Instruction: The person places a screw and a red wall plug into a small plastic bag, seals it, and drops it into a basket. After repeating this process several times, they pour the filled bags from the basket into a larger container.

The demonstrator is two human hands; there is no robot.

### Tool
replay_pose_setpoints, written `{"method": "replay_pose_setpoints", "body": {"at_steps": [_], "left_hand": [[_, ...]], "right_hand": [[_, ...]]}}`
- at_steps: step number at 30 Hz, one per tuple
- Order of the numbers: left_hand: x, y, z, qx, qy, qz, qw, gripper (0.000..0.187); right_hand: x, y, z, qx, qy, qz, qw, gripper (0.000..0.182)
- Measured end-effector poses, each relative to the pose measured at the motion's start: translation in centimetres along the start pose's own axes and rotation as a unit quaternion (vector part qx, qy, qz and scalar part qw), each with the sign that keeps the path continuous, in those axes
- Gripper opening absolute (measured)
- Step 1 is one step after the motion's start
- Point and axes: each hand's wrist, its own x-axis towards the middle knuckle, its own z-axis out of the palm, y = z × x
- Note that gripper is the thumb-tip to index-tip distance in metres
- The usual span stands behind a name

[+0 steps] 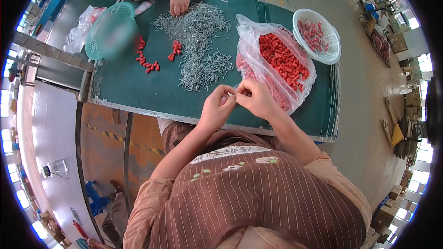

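Both of my hands meet over the near edge of the green table, fingertips almost touching. My left hand (218,106) is closed in a pinch, with something pinkish partly showing between its fingers. My right hand (254,98) also pinches, thumb against forefinger; the small item at its fingertips is too tiny to name. Just past my hands lies a spread pile of grey metal screw-like pins (203,67). Close to my right hand, a clear plastic bag (249,41) lies open, full of small red plastic pieces (281,60).
Across the green table (161,92), a co-worker's hand (180,3) touches the pin pile. Loose red pieces (150,67) lie left of it. A green basket (94,41), partly blurred, stands at the left. A white basket (334,46) with red-and-metal pieces sits at the right edge.
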Motion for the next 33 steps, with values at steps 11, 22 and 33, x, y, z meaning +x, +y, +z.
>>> {"method": "replay_pose_setpoints", "body": {"at_steps": [11, 22, 33], "left_hand": [[0.6, -4.6, -1.2, 0.064, 0.066, 0.006, 0.996, 0.008], [0.2, -4.4, -2.6, -0.082, 0.065, -0.035, 0.994, 0.007], [0.4, -5.5, -5.1, -0.015, 0.054, -0.048, 0.997, 0.006]], "right_hand": [[0.5, 1.1, 2.5, -0.082, 0.003, -0.071, 0.994, 0.021], [2.2, 1.1, 3.3, -0.097, -0.076, -0.073, 0.99, 0.02], [11.6, 5.7, 5.5, -0.402, 0.053, -0.151, 0.902, 0.009]]}}
